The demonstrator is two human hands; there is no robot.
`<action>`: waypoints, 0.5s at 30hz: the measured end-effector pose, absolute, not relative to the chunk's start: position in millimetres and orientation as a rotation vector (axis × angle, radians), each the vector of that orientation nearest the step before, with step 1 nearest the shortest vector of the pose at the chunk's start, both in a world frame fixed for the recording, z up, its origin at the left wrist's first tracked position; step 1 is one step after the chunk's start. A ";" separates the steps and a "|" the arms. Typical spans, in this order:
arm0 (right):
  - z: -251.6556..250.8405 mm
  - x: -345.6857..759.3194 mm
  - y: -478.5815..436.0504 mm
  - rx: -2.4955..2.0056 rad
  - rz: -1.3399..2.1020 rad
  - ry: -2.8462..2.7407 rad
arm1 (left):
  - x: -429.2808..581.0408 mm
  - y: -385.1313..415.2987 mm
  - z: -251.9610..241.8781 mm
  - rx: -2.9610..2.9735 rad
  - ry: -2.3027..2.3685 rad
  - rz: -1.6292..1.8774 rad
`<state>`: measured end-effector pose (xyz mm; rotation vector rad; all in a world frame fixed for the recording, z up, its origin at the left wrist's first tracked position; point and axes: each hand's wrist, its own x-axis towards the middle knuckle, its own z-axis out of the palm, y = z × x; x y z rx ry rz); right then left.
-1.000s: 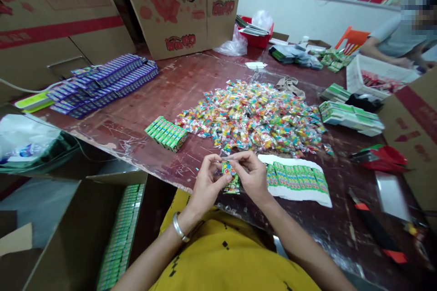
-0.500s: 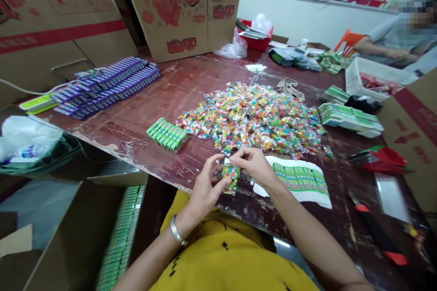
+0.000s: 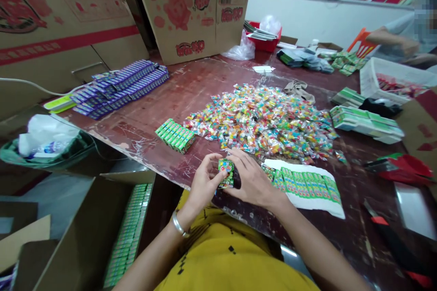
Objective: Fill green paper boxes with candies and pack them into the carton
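Note:
My left hand [image 3: 205, 181] holds a small green candy box [image 3: 225, 173] upright near the table edge, its thumb across the printed front. My right hand [image 3: 253, 179] curves around the box's right side, fingers at its top and thumb by its lower corner; their exact contact is partly hidden. Just beyond my hands lies a heap of small clear candy packets [image 3: 266, 120]. Beside my right wrist, a row of flat green boxes [image 3: 300, 182] rests on a white sheet [image 3: 332, 208]. To the left stands a block of filled green boxes [image 3: 175, 135].
Stacked purple boxes [image 3: 119, 86] lie at the left, before large cartons [image 3: 191, 13]. An open carton [image 3: 73, 236] with green boxes stands below the table edge. At right are green-white card stacks [image 3: 367, 122], a red scoop [image 3: 409, 168], a black-and-red tool [image 3: 392, 236] and a co-worker's arm [image 3: 392, 38].
My right hand has gone from pinching the box's top to spreading around its side, top and lower corner. The box stays in my left hand. The view has shifted slightly left.

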<state>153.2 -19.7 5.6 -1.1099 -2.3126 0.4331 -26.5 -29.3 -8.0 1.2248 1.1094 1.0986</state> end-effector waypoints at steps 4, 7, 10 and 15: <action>-11.7 134.2 -12.8 -1.143 0.312 -2.224 | -39.0 -17.4 -6.9 1.395 1.298 1.093; -13.9 129.8 -10.1 -1.203 0.326 -2.211 | -54.4 -3.4 -2.7 1.767 1.609 1.046; -10.1 142.5 -10.6 -1.287 0.306 -2.165 | -69.4 16.1 0.3 2.101 1.997 0.899; -8.5 191.0 -16.9 -1.495 0.205 -2.011 | -86.4 47.7 -3.8 2.239 2.372 0.553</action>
